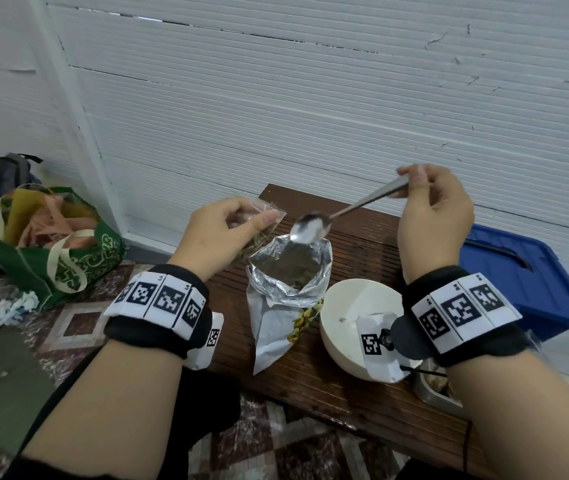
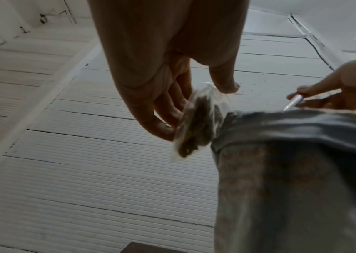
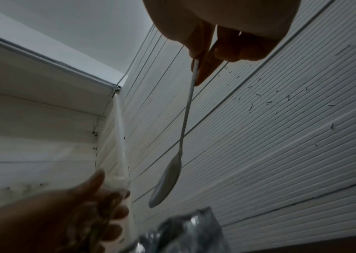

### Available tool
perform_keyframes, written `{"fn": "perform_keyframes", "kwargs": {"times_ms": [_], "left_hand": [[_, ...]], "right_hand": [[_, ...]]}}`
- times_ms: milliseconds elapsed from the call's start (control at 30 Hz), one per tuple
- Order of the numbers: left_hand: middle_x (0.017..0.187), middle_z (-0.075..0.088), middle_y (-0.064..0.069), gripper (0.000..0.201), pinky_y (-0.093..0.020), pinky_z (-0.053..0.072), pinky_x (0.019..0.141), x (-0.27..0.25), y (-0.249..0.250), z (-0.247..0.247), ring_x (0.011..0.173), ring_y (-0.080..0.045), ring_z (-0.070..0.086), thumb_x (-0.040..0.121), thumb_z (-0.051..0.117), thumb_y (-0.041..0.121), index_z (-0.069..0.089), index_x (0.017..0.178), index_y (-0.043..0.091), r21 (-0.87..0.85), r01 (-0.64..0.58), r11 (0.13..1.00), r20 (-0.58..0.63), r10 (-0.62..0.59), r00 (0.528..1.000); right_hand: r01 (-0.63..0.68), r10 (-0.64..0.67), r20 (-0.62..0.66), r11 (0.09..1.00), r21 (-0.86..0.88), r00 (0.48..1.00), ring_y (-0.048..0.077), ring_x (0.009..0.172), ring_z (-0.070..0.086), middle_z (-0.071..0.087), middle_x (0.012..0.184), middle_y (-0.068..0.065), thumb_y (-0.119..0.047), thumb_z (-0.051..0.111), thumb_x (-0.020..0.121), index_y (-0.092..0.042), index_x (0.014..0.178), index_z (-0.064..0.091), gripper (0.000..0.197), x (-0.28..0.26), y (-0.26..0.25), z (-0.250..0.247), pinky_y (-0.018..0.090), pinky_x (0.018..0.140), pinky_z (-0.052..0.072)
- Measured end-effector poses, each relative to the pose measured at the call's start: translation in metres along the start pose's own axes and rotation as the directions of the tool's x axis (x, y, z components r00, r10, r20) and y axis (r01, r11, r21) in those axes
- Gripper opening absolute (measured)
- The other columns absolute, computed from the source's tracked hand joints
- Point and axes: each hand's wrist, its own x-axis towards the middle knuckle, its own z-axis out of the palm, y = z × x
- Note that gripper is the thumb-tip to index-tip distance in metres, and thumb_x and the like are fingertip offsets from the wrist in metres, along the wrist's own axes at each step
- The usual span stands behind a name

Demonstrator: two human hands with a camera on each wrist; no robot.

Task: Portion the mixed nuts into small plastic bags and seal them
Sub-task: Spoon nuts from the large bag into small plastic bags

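My left hand (image 1: 227,226) pinches a small clear plastic bag (image 1: 262,230) partly filled with nuts, just left of the mouth of a big foil nut pouch (image 1: 286,271) standing open on the wooden table (image 1: 362,244). In the left wrist view the small bag (image 2: 198,123) hangs from the fingers (image 2: 164,111) beside the foil pouch (image 2: 280,162). My right hand (image 1: 428,202) grips the handle of a metal spoon (image 1: 310,228), whose empty bowl hovers over the pouch mouth. The spoon (image 3: 168,178) hangs from the right fingers (image 3: 205,65) in the right wrist view.
A cream bowl (image 1: 352,303) stands right of the pouch. A metal tin (image 1: 428,393) sits at the table's near right. A blue plastic crate (image 1: 518,271) lies right of the table. A green shopping bag (image 1: 51,244) stands on the floor at left, against the white wall (image 1: 310,98).
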Motion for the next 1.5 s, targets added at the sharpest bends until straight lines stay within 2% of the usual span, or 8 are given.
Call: {"fn": "perform_keyframes", "kwargs": {"times_ms": [133, 300, 467, 600, 767, 1067, 1200, 1500], "left_hand": [[0.079, 0.070, 0.008, 0.043, -0.007, 0.043, 0.061, 0.001, -0.002, 0.000, 0.065, 0.004, 0.062, 0.071, 0.059, 0.058, 0.071, 0.094, 0.024, -0.015, -0.002, 1.000, 0.080, 0.004, 0.997], [0.097, 0.073, 0.010, 0.055, -0.031, 0.050, 0.092, 0.003, -0.007, 0.001, 0.093, -0.005, 0.066, 0.069, 0.056, 0.066, 0.072, 0.101, 0.025, 0.031, 0.004, 1.000, 0.169, -0.009, 0.986], [0.100, 0.072, 0.011, 0.058, -0.027, 0.048, 0.092, 0.003, -0.007, 0.002, 0.100, -0.005, 0.064, 0.068, 0.054, 0.068, 0.071, 0.102, 0.025, 0.068, -0.001, 0.998, 0.193, -0.013, 0.981], [0.104, 0.071, 0.012, 0.056, -0.027, 0.046, 0.094, 0.003, -0.006, 0.002, 0.103, -0.005, 0.062, 0.069, 0.054, 0.067, 0.071, 0.102, 0.026, 0.083, 0.010, 0.996, 0.196, -0.026, 0.980], [0.104, 0.071, 0.011, 0.057, -0.033, 0.048, 0.097, 0.003, -0.008, 0.000, 0.102, -0.006, 0.063, 0.068, 0.055, 0.070, 0.071, 0.101, 0.027, 0.085, 0.017, 0.996, 0.195, -0.033, 0.980], [0.095, 0.074, 0.005, 0.054, -0.041, 0.054, 0.090, 0.000, -0.006, -0.004, 0.092, -0.013, 0.068, 0.061, 0.068, 0.067, 0.074, 0.096, 0.026, 0.007, 0.021, 1.000, 0.155, -0.022, 0.988], [0.085, 0.071, 0.010, 0.055, -0.033, 0.053, 0.086, 0.000, -0.007, -0.006, 0.087, -0.008, 0.066, 0.055, 0.075, 0.064, 0.072, 0.100, 0.033, 0.026, 0.033, 0.999, 0.162, -0.037, 0.986], [0.078, 0.066, 0.015, 0.036, -0.001, 0.039, 0.061, -0.004, 0.003, 0.000, 0.068, 0.016, 0.053, 0.062, 0.086, 0.035, 0.065, 0.091, 0.040, 0.093, -0.004, 0.996, 0.205, -0.015, 0.979]], "right_hand": [[0.088, -0.034, 0.277, 0.978, -0.187, 0.960, 0.002, 0.056, 0.051, 0.061, 0.066, -0.011, -0.024, 0.053, 0.097, -0.027, 0.089, 0.069, 0.018, -0.022, 0.014, 0.008, 0.011, 0.055, 0.037], [0.385, -0.193, 0.540, 0.882, -0.270, 0.819, 0.021, 0.065, 0.051, 0.067, 0.067, 0.001, -0.026, 0.054, 0.094, -0.018, 0.093, 0.074, 0.021, -0.051, 0.032, 0.020, 0.031, 0.071, 0.039], [0.341, -0.082, 0.660, 0.899, -0.274, 0.746, 0.021, 0.074, 0.052, 0.067, 0.074, 0.003, -0.021, 0.056, 0.094, -0.016, 0.094, 0.074, 0.018, -0.065, 0.035, 0.024, 0.033, 0.071, 0.038], [0.093, 0.083, 0.587, 0.960, -0.263, 0.806, 0.017, 0.069, 0.063, 0.069, 0.071, 0.001, -0.020, 0.055, 0.095, -0.014, 0.088, 0.073, 0.020, -0.060, 0.031, 0.024, 0.032, 0.070, 0.050], [-0.149, 0.247, 0.363, 0.949, -0.277, 0.898, 0.005, 0.053, 0.049, 0.065, 0.069, 0.001, -0.020, 0.051, 0.097, -0.015, 0.081, 0.070, 0.025, -0.045, 0.029, 0.017, 0.018, 0.053, 0.038], [-0.306, 0.346, 0.117, 0.913, -0.268, 0.931, 0.002, 0.058, 0.049, 0.059, 0.063, -0.011, -0.020, 0.047, 0.098, -0.014, 0.081, 0.070, 0.029, -0.016, 0.028, 0.004, 0.012, 0.055, 0.037], [-0.312, 0.344, 0.092, 0.916, -0.254, 0.935, -0.001, 0.061, 0.049, 0.061, 0.064, -0.007, -0.017, 0.046, 0.097, -0.015, 0.081, 0.068, 0.028, -0.005, 0.023, -0.002, 0.001, 0.053, 0.036], [-0.290, 0.296, 0.016, 0.944, -0.156, 0.955, 0.003, 0.057, 0.051, 0.061, 0.063, -0.007, -0.019, 0.045, 0.098, -0.015, 0.082, 0.068, 0.028, 0.017, 0.012, -0.006, 0.017, 0.060, 0.043]]}}
